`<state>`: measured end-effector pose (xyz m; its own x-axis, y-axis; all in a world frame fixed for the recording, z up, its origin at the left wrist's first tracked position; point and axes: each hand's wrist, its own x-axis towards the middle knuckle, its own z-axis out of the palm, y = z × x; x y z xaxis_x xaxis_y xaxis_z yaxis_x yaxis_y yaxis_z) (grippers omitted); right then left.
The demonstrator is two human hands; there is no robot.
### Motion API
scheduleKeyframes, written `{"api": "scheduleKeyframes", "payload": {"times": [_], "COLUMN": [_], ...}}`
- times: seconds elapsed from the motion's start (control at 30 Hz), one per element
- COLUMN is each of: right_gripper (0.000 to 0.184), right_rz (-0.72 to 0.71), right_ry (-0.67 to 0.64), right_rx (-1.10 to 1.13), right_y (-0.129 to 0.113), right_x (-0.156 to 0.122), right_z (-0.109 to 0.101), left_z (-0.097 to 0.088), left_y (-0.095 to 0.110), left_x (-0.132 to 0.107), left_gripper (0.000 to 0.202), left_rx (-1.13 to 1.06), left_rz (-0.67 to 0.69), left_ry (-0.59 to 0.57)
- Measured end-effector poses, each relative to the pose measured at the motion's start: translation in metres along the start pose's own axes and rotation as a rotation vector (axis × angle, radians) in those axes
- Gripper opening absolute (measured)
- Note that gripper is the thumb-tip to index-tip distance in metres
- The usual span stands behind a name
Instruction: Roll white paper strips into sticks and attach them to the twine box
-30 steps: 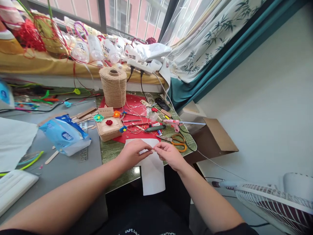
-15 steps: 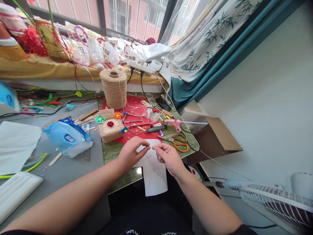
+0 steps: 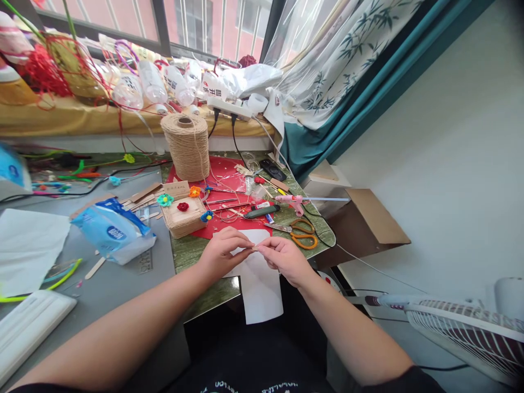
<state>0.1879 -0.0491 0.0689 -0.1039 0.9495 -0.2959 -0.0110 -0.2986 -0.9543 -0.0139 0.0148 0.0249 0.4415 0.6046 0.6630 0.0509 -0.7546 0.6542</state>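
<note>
My left hand [image 3: 226, 252] and my right hand [image 3: 285, 258] meet fingertip to fingertip above a white sheet of paper [image 3: 262, 295] that hangs over the table edge. Both are closed in a pinch on one tiny tan piece [image 3: 256, 248], mostly hidden by the fingers and too small to name. Left of them stands a twine-wrapped box [image 3: 185, 222] trimmed with a red flower [image 3: 182, 207] and other coloured flowers. Scissors with orange handles [image 3: 303, 240] lie to the right, close to a pink glue gun [image 3: 291, 204].
A big twine spool [image 3: 186, 147] stands behind the box. On the red mat [image 3: 219, 180] are pens, scraps and a dark green cutter [image 3: 262, 211]. A blue tissue pack [image 3: 117, 232] sits left. A fan [image 3: 470, 322] and a cardboard box [image 3: 376, 218] flank the right side.
The fingertips of my two hands, slightly apart before, have come together around the tiny piece. The view has shifted a little; the things on the table stay where they were.
</note>
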Motion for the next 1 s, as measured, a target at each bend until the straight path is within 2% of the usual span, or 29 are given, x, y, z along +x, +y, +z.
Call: {"api": "scheduleKeyframes", "payload": {"times": [0.17,0.3,0.4,0.53,0.63,0.8,0.9,1.0], "right_gripper": [0.032,0.032,0.032,0.033,0.032,0.031,0.029,0.029], "right_rz": [0.03,0.052,0.044,0.107,0.103,-0.009,-0.014,-0.001], "right_ry": [-0.011,-0.031,-0.04,-0.194,-0.27,-0.192,-0.117,-0.1], "right_rx": [0.026,0.025,-0.003,-0.063,-0.055,-0.032,-0.041,-0.017], "right_y": [-0.003,-0.006,-0.006,-0.006,-0.006,-0.004,-0.002,-0.002], "right_x": [0.005,0.006,0.008,0.014,0.017,0.016,0.013,0.012], "right_z": [-0.001,-0.001,-0.008,-0.02,-0.023,-0.016,-0.013,-0.012], "left_z": [-0.002,-0.003,-0.001,0.002,0.001,-0.004,-0.006,-0.005], "left_y": [0.001,-0.001,-0.004,-0.006,-0.003,0.002,0.001,-0.003], "left_x": [0.001,0.003,0.005,0.005,0.004,0.003,0.004,0.003], "left_gripper": [0.006,0.012,0.01,0.009,0.006,0.004,0.006,0.008], "left_rx": [0.012,-0.005,-0.082,-0.188,-0.16,-0.089,-0.118,-0.116], "left_rz": [-0.029,0.017,0.049,0.055,0.005,-0.13,-0.155,-0.152], "left_ry": [-0.01,-0.007,-0.042,-0.178,-0.199,-0.16,-0.162,-0.141]}}
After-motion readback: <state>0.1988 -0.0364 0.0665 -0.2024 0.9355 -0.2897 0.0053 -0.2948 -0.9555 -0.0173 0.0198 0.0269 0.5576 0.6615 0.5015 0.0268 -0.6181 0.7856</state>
